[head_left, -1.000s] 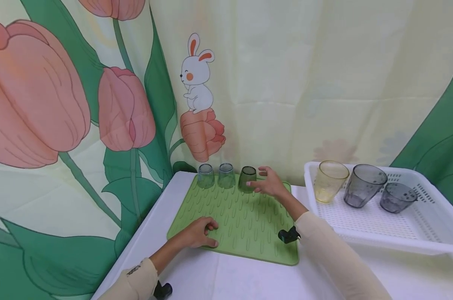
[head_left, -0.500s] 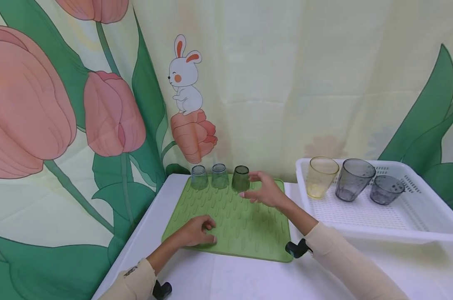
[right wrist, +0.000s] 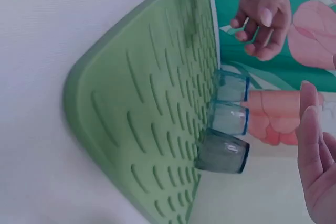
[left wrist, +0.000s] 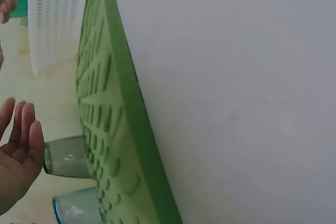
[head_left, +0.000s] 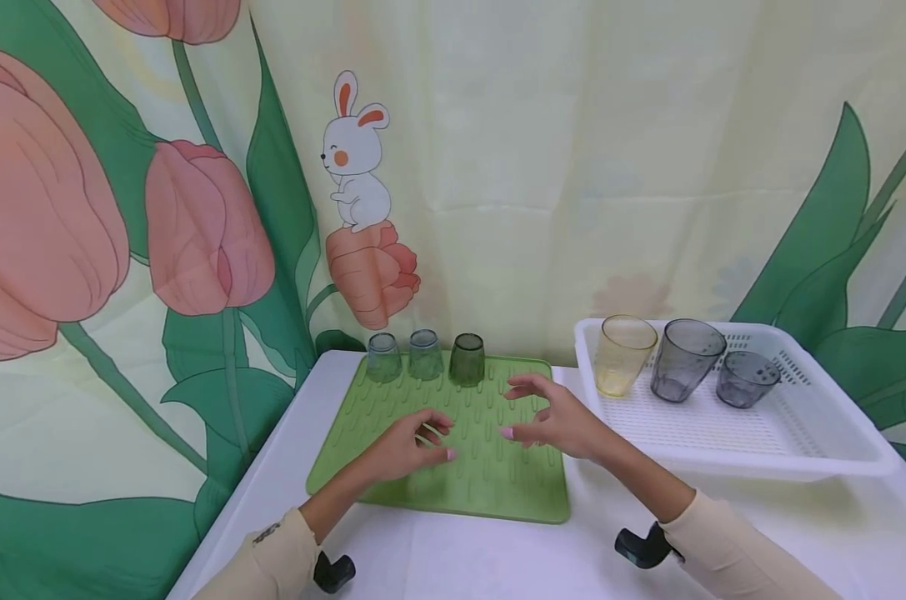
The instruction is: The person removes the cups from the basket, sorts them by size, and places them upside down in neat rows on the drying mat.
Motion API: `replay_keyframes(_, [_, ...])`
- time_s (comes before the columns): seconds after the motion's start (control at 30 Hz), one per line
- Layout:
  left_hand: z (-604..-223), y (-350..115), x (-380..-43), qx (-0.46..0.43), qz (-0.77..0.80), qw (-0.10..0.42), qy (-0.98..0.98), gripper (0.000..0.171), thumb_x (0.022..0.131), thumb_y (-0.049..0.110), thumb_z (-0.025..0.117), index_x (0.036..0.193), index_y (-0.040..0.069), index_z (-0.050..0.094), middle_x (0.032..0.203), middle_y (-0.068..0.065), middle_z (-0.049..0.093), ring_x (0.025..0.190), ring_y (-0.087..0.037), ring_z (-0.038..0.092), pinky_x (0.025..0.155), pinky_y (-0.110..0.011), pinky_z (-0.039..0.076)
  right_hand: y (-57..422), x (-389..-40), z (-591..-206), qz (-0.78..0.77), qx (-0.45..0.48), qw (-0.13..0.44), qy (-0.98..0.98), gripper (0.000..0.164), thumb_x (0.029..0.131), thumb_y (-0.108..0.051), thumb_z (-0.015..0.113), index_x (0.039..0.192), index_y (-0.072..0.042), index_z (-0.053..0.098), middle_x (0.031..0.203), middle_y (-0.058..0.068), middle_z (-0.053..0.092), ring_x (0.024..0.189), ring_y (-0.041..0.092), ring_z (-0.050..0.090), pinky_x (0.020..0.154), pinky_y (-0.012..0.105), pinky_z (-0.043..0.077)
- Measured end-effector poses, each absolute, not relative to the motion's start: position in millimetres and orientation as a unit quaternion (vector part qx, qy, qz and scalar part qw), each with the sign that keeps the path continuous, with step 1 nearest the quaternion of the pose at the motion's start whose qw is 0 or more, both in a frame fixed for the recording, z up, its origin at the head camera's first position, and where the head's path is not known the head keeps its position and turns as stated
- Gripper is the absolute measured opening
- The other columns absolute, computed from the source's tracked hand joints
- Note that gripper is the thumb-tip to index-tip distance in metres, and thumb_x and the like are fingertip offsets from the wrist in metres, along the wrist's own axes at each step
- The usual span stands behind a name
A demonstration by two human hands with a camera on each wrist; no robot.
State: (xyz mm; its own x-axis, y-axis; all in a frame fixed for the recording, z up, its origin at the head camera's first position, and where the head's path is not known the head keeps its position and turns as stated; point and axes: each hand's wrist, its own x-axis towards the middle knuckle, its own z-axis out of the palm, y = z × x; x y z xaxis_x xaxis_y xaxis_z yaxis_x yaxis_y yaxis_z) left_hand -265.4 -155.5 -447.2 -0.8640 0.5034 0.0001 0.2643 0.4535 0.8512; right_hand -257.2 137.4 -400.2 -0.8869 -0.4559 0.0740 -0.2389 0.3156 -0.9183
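My left hand [head_left: 407, 446] hovers over the near part of a green ribbed drying mat [head_left: 453, 492], fingers loosely bent and nothing in them. To its right, my right hand [head_left: 553, 417] is raised over the mat's right side, thumb and fingers spread apart and holding nothing. Along the mat's back edge stand three small glasses in a row: a blue glass [head_left: 384, 358] at the left, a second blue glass [head_left: 426, 356] beside it, and a dark grey-green glass [head_left: 468, 361] nearest my right hand. Each glass is slightly narrower at the top. The right wrist view shows both hands apart from the glasses.
A white perforated plastic basket [head_left: 730, 467] stands right of the mat. Along its back lean a yellow tumbler [head_left: 623, 358], a tall grey tumbler [head_left: 685, 362] and a short grey glass [head_left: 745, 379]. A printed curtain [head_left: 498, 167] hangs behind the white-covered table [head_left: 453, 558].
My right hand has drawn back from the dark glass, toward me and to the right. My left hand has lifted off the mat's front edge. The glasses stay in their row.
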Motion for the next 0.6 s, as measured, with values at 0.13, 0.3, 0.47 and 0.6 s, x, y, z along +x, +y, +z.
replay_keyframes(0.13, [-441.5, -145.7, -264.3, 0.235, 0.489, 0.126, 0.831, 0.043, 0.09, 0.029, 0.076, 0.126, 0.01, 0.061, 0.125, -0.018, 0.062, 0.106, -0.023, 0.062, 0.088, -0.032, 0.053, 155.4, -243.7, -397.7, -0.548, -0.227, 0.1, 0.799, 0.073, 0.084, -0.02, 0.082, 0.145, -0.006, 0.044, 0.138, 0.021, 0.054, 0.067, 0.025, 0.071, 0.072, 0.039, 0.06])
replay_keyframes(0.3, [-435.3, -134.9, -263.6, 0.247, 0.51, 0.131, 0.814, 0.043, 0.09, 0.029, 0.076, 0.127, 0.013, 0.061, 0.124, -0.012, 0.063, 0.108, -0.024, 0.062, 0.092, -0.035, 0.052, 185.5, -230.3, -395.3, -0.551, -0.23, 0.08, 0.798, 0.068, 0.084, -0.014, 0.082, 0.142, -0.006, 0.047, 0.134, 0.021, 0.057, 0.064, 0.022, 0.07, 0.069, 0.031, 0.058])
replay_keyframes(0.47, [-430.7, -125.2, -264.7, 0.257, 0.521, 0.132, 0.803, 0.041, 0.09, 0.026, 0.075, 0.126, 0.012, 0.061, 0.121, -0.006, 0.063, 0.109, -0.027, 0.062, 0.093, -0.037, 0.052, 219.6, -226.1, -391.0, -0.552, -0.237, 0.043, 0.798, 0.063, 0.085, -0.007, 0.079, 0.139, -0.002, 0.048, 0.127, 0.008, 0.063, 0.061, 0.018, 0.068, 0.067, 0.032, 0.058])
replay_keyframes(0.6, [-427.3, -117.2, -266.6, 0.268, 0.528, 0.133, 0.795, 0.041, 0.09, 0.024, 0.075, 0.127, 0.011, 0.061, 0.121, -0.007, 0.063, 0.111, -0.031, 0.062, 0.093, -0.038, 0.052, 246.1, -227.0, -386.2, -0.54, -0.236, 0.019, 0.807, 0.061, 0.086, -0.004, 0.077, 0.14, -0.001, 0.047, 0.122, -0.007, 0.066, 0.062, 0.023, 0.068, 0.063, 0.033, 0.057])
